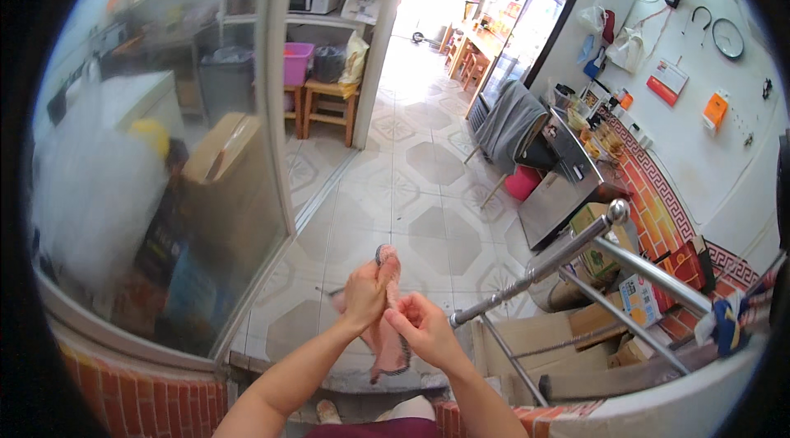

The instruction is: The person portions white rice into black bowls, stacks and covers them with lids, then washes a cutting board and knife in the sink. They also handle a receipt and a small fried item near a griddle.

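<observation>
A pink cloth point(390, 348) with a dark stitched edge hangs between my two hands in front of my body. My left hand point(365, 293) is closed around its bunched upper part, and a folded end sticks up above the fist. Just below and to the right, my right hand point(419, 327) pinches the cloth between thumb and fingers. The lower part of the cloth dangles over the step and the tiled floor point(432, 240).
A stainless steel railing point(537, 277) rises at the right, with cardboard boxes point(524, 339) behind it. Glass sliding panels point(274, 99) stand at the left. Farther off are a chair with a grey cloth point(509, 120), a metal desk point(558, 206) and a display fridge point(555, 18).
</observation>
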### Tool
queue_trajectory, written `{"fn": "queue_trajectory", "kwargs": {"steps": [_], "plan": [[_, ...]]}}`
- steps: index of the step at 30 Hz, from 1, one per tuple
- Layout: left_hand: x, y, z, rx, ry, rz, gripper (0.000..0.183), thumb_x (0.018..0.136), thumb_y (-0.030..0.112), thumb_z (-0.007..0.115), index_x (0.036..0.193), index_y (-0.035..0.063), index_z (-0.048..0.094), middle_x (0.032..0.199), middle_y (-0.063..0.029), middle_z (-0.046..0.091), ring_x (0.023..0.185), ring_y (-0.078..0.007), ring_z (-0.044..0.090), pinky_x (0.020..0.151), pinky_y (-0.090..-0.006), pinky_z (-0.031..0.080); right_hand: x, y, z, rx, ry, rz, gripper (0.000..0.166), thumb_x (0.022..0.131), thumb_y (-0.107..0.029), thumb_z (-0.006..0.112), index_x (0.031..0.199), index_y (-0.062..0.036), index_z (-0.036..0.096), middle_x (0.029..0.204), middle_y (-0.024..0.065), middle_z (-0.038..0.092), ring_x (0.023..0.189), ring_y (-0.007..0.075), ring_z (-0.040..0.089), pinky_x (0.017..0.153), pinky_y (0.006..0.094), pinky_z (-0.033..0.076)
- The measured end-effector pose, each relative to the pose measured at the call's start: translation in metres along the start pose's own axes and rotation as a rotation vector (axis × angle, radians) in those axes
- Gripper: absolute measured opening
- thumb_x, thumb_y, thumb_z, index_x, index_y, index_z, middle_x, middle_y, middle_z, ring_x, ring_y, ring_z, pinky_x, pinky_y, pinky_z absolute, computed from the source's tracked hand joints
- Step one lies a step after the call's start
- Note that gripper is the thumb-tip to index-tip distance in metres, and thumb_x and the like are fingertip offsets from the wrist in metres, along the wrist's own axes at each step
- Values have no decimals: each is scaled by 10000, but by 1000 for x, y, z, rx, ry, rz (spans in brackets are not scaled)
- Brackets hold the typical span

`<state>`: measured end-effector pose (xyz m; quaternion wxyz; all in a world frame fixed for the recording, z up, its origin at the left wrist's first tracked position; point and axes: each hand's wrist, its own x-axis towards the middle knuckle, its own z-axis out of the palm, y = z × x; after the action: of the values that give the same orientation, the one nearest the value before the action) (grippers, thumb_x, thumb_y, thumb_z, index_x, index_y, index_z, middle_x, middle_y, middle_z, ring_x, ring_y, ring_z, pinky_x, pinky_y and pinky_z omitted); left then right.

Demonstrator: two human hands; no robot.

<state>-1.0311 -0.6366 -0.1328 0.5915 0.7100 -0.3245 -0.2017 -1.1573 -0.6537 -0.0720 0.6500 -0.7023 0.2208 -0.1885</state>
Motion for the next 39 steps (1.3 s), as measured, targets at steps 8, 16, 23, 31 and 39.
{"fn": "queue_trajectory", "kwargs": {"steps": [8, 16, 23, 31, 39], "plan": [[118, 128, 84, 88, -278, 301, 382, 820, 407, 415, 914, 40, 467, 792, -85, 515, 686, -191, 499, 638, -304, 409, 223, -46, -122, 1741, 77, -86, 229, 854, -237, 454, 927, -20, 464, 911, 116, 449, 798, 188, 477, 719, 306, 422], [205, 194, 138, 94, 126, 333, 559, 714, 259, 562, 1190, 12, 404, 1200, -210, 355, 1181, -436, 154, 976, -468, 107, 392, -91, -161, -298, 755, -391, 129, 793, -139, 518, 866, -45, 467, 753, 31, 523, 513, 127, 496, 476, 286, 410], [427, 146, 45, 510, 266, 433, 194, 710, 198, 532, 834, 113, 655, 1095, -140, 492, 1164, -354, 294, 964, -506, 103, 473, -100, -135, 637, 27, 204, 343, 809, -255, 472, 1087, -66, 407, 1030, 77, 488, 868, 199, 496, 735, 330, 402], [675, 179, -53, -1709, 397, -129, 266, 838, 225, 410, 964, 7, 496, 1025, -131, 489, 990, -282, 462, 885, -431, 365, 625, -118, -72, -490, -151, -477, 451, 813, -321, 449, 1193, -93, 366, 1124, 99, 452, 1061, 243, 419, 901, 334, 329], [838, 119, -155, -1465, 357, 98, 208, 830, 157, 429, 979, 15, 462, 995, -141, 523, 864, -264, 541, 755, -357, 475, 873, -157, -38, 383, -285, -107, 446, 778, -168, 470, 1186, -53, 332, 1153, 127, 410, 1077, 240, 398, 897, 324, 311]]}}
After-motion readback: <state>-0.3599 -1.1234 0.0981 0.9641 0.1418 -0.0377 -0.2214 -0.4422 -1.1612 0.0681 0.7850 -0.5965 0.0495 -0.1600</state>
